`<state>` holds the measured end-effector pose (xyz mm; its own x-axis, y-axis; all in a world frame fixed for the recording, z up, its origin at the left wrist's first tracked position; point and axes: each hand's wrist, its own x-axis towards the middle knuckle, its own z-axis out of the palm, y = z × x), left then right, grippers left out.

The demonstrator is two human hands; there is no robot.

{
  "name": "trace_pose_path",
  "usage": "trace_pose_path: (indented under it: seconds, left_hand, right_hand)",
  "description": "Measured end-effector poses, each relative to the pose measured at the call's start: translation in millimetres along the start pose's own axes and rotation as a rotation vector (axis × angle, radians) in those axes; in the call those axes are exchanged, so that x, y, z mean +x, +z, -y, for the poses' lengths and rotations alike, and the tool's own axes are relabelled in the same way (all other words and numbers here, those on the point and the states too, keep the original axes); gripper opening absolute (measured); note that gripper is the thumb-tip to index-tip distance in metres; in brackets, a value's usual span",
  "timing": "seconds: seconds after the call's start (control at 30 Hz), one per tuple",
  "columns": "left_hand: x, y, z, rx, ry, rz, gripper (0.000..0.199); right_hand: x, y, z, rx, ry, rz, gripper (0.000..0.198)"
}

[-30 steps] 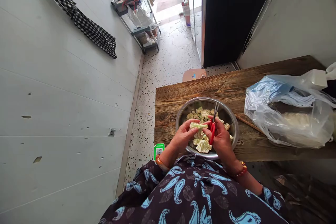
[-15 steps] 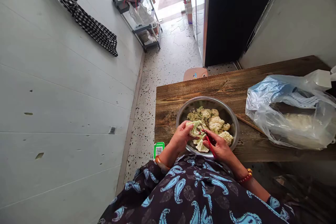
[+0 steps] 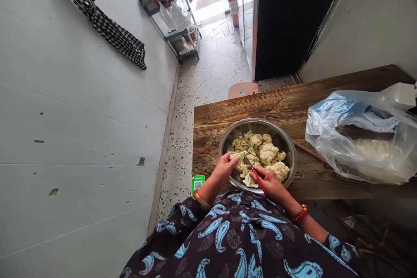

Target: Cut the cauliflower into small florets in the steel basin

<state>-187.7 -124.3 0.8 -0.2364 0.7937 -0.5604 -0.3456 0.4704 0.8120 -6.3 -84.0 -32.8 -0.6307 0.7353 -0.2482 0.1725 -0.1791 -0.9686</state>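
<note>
My left hand [image 3: 225, 167] pinches a cauliflower piece [image 3: 240, 157] by its pale green stem, over the left side of a steel bowl [image 3: 291, 147]. In my right hand [image 3: 269, 179] are red-handled scissors [image 3: 259, 181], their dark blades pointing up and left toward that piece. The blade tips are close to the stem; whether they touch it I cannot tell. Several cut cauliflower florets [image 3: 267, 153] lie in the bowl below and beyond my hands. A larger floret [image 3: 279, 170] rests at the right, beside my right hand.
The bowl stands on a wooden table [image 3: 221, 115] near its front edge. To the right lie a thin stick [image 3: 311, 152] and a clear plastic bag [image 3: 352, 156]. A green QR card [image 3: 197, 183] is at the left edge. Beyond are a pink stool [image 3: 243, 90] and a loaded cart [image 3: 177, 34].
My right hand and the scissors have shifted slightly left and down, and the blades show more plainly beside the stem. My left hand keeps its hold on the cauliflower piece.
</note>
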Motion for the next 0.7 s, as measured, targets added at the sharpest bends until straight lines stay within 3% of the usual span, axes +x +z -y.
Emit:
trace_pose_path:
  seconds: [0.13,0.4,0.7]
  left_hand:
    - [7,-4,12,0.014,-0.034,-0.021,0.047]
    - [10,1,21,0.010,-0.126,0.068,0.052]
    - [21,-4,25,0.095,-0.127,0.084,0.048]
  right_hand:
    - [-2,1,-12,0.034,0.055,0.031,0.039]
    - [12,-3,-16,0.005,0.159,0.069,0.060]
    - [8,2,-37,0.139,0.242,0.089,0.052]
